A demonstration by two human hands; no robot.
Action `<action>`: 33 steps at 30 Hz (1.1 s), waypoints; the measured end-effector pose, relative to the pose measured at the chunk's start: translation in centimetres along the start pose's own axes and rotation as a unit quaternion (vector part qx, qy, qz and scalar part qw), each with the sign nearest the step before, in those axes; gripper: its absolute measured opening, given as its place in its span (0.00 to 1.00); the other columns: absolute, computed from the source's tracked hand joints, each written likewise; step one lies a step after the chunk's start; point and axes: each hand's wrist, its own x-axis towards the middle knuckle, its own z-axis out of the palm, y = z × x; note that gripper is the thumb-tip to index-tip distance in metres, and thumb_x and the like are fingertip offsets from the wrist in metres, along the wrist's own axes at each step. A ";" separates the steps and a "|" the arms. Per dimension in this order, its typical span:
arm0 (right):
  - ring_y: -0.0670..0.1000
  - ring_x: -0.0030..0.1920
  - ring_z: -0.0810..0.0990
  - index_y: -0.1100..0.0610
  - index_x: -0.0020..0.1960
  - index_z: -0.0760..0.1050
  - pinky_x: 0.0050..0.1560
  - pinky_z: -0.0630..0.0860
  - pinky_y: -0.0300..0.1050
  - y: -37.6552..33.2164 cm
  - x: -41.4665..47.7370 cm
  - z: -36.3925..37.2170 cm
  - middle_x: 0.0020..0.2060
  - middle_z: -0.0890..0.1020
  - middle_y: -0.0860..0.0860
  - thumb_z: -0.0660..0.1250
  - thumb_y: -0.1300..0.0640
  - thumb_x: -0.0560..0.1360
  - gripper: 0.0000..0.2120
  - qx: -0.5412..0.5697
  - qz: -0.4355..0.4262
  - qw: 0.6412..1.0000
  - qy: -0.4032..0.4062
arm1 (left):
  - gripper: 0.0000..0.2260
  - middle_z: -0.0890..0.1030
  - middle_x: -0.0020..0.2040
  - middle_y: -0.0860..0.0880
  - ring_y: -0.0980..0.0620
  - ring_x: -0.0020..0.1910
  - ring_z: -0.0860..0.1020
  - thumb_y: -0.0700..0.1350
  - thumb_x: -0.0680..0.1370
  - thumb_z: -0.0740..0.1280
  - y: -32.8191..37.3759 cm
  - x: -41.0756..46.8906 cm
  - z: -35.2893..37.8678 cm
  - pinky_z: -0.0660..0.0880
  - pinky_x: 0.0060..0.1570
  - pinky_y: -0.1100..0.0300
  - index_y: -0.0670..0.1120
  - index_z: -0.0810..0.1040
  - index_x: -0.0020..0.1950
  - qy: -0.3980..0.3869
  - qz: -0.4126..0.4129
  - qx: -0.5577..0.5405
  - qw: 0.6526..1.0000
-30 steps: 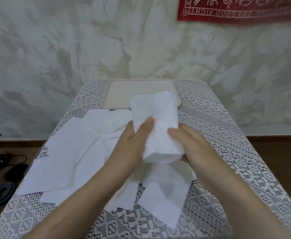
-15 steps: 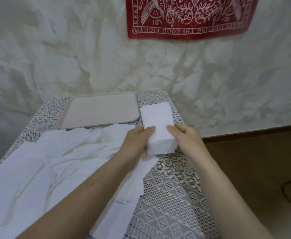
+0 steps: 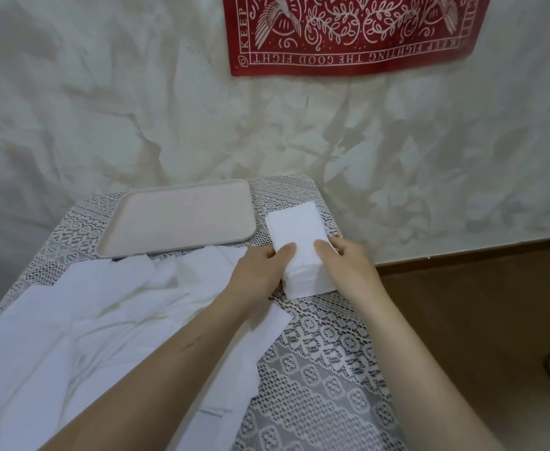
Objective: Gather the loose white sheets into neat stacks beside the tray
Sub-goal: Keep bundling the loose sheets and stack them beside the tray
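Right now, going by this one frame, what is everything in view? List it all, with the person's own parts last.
tray: one, pale pink-beige, far end of the table, nothing on it
stack: one, white, right of the tray, near the table's right edge
loose sheets: many, overlapping so no count, white, spread over the near left of the table
lace cloth: one, grey-white, covers the table
banner: one, red with white print, on the wall
wall: mottled white, behind the table
floor: brown, right of the table
left hand: grips the stack's left side, thumb on top
right hand: grips the stack's right side, thumb on top
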 end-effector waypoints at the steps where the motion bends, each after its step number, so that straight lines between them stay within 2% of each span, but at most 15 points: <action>1: 0.53 0.49 0.82 0.55 0.52 0.80 0.54 0.78 0.52 0.1 0.1 0.1 0.46 0.84 0.48 0.63 0.45 0.81 0.14 -0.011 -0.006 1.000 0.000 | 0.23 0.81 0.34 0.48 0.45 0.37 0.81 0.66 0.75 0.67 0.0 0.1 0.0 0.82 0.50 0.43 0.46 0.77 0.36 -0.001 0.001 0.004 1.000; 3: 0.55 0.46 0.82 0.56 0.52 0.81 0.45 0.76 0.50 0.3 0.2 0.2 0.43 0.84 0.50 0.62 0.45 0.81 0.16 -0.063 -0.020 0.998 0.012 | 0.22 0.79 0.32 0.49 0.47 0.35 0.78 0.61 0.81 0.68 -0.1 0.3 0.1 0.78 0.43 0.48 0.47 0.75 0.34 0.006 0.013 0.027 1.000; 5: 0.57 0.44 0.81 0.58 0.50 0.80 0.39 0.71 0.47 0.4 0.1 0.2 0.41 0.83 0.54 0.62 0.46 0.81 0.16 -0.100 -0.022 0.994 0.028 | 0.21 0.78 0.33 0.49 0.47 0.35 0.77 0.58 0.83 0.66 -0.1 0.2 0.3 0.73 0.42 0.53 0.47 0.74 0.34 0.020 0.036 0.076 0.996; 6: 0.58 0.44 0.81 0.59 0.50 0.81 0.40 0.71 0.46 0.3 0.1 0.2 0.42 0.83 0.55 0.62 0.46 0.81 0.17 -0.097 -0.020 0.995 0.029 | 0.21 0.79 0.34 0.48 0.46 0.36 0.78 0.58 0.83 0.66 -0.1 0.2 0.5 0.74 0.42 0.54 0.47 0.74 0.34 0.026 0.043 0.090 0.995; 8: 0.58 0.48 0.82 0.60 0.54 0.82 0.48 0.76 0.50 0.2 0.1 0.1 0.46 0.85 0.55 0.63 0.46 0.81 0.17 -0.074 -0.009 0.997 0.031 | 0.21 0.83 0.37 0.45 0.43 0.39 0.82 0.59 0.83 0.65 0.1 0.1 0.6 0.77 0.44 0.52 0.47 0.77 0.36 0.030 0.044 0.106 0.993; 10: 0.58 0.51 0.83 0.60 0.57 0.82 0.55 0.79 0.55 0.0 -0.2 0.0 0.49 0.86 0.55 0.64 0.46 0.81 0.18 -0.057 0.002 0.998 0.028 | 0.21 0.86 0.42 0.42 0.41 0.44 0.85 0.60 0.83 0.65 0.2 0.2 0.6 0.81 0.51 0.48 0.45 0.79 0.39 0.023 0.036 0.109 0.993; 13: 0.61 0.49 0.83 0.58 0.55 0.81 0.52 0.80 0.60 -0.3 -0.5 -0.2 0.46 0.86 0.54 0.65 0.45 0.79 0.17 -0.038 -0.009 0.999 0.029 | 0.20 0.84 0.40 0.46 0.43 0.44 0.84 0.60 0.83 0.65 0.2 0.3 0.1 0.79 0.52 0.49 0.46 0.79 0.40 0.026 0.047 0.108 0.993; 16: 0.56 0.51 0.82 0.53 0.57 0.82 0.52 0.81 0.55 -1.3 -0.7 -1.1 0.50 0.85 0.48 0.67 0.49 0.79 0.11 -0.061 -0.043 0.996 0.045 | 0.15 0.82 0.40 0.53 0.49 0.44 0.80 0.57 0.83 0.67 0.1 0.1 -1.0 0.73 0.46 0.55 0.47 0.85 0.48 0.062 0.075 0.093 0.991; 18: 0.55 0.55 0.82 0.54 0.62 0.80 0.54 0.78 0.50 -2.0 -0.7 -1.8 0.55 0.84 0.50 0.68 0.51 0.80 0.13 -0.124 -0.075 0.988 0.055 | 0.12 0.83 0.41 0.56 0.51 0.44 0.79 0.55 0.83 0.67 0.6 -0.3 -1.5 0.70 0.45 0.57 0.49 0.86 0.51 0.082 0.092 0.110 0.986; 22: 0.58 0.60 0.80 0.52 0.73 0.73 0.57 0.77 0.53 -2.8 -0.6 -2.5 0.62 0.81 0.53 0.67 0.51 0.80 0.22 -0.237 -0.120 0.963 0.054 | 0.11 0.85 0.49 0.55 0.51 0.49 0.80 0.50 0.83 0.65 1.9 -0.8 -2.3 0.70 0.48 0.57 0.49 0.86 0.57 0.129 0.161 0.217 0.954; 27: 0.59 0.64 0.76 0.53 0.72 0.73 0.57 0.75 0.53 -3.7 -0.5 -2.7 0.67 0.78 0.52 0.62 0.53 0.82 0.19 -0.358 -0.179 0.914 0.060 | 0.12 0.85 0.54 0.49 0.42 0.52 0.82 0.49 0.83 0.63 2.6 -0.6 -3.5 0.71 0.46 0.54 0.48 0.84 0.58 0.147 0.226 0.358 0.894; 33: 0.58 0.67 0.72 0.54 0.71 0.74 0.58 0.73 0.54 -4.9 -0.5 -1.8 0.67 0.77 0.52 0.57 0.51 0.85 0.18 -0.438 -0.225 0.869 0.047 | 0.15 0.82 0.58 0.46 0.41 0.55 0.79 0.51 0.85 0.61 2.1 -1.1 -5.9 0.74 0.48 0.51 0.47 0.81 0.67 0.176 0.245 0.445 0.843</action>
